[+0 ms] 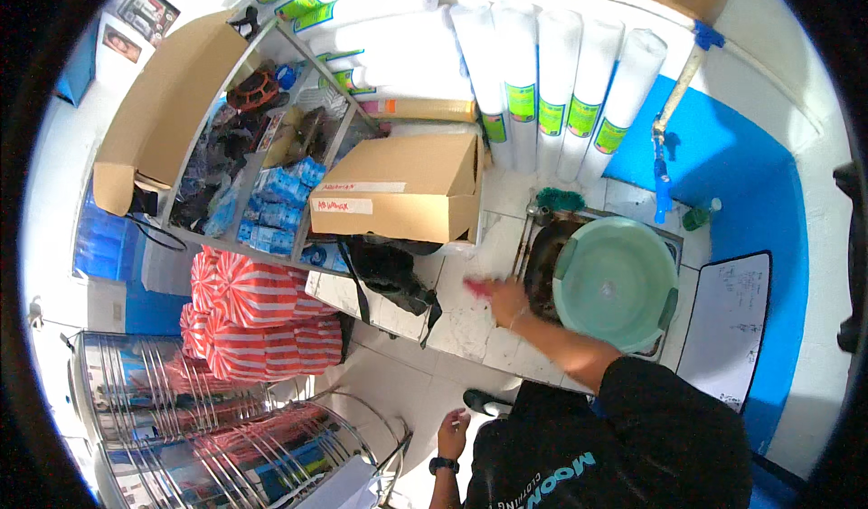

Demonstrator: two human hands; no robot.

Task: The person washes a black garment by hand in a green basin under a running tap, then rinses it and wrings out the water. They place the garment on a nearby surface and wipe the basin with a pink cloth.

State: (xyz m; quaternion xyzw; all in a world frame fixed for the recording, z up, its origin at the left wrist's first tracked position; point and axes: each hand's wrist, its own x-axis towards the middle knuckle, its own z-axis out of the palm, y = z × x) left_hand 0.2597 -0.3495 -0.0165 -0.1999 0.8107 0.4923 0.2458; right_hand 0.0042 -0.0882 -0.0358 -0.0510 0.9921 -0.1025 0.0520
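We see the right hand stretched forward onto the tiled counter, its fingers closed around a small pink-red object, perhaps a cloth or sponge, pressed against the countertop just left of the sink. We cannot tell exactly what the object is, since it is small and partly covered by the fingers. The left hand hangs low beside the body, wearing a dark wristwatch; its fingers look loosely curled and it holds nothing that we can make out.

Just right of the working hand, a pale green plastic basin sits over the sink and covers most of it. A green scrubbing pad lies at the sink's far edge. On the counter to the left stands an open cardboard box, with a black bag in front of it. White filter cartridges lean upright against the wall behind. Farther left we see a shelf of small packets, red-and-white striped bags, and stainless steel tanks on the floor.
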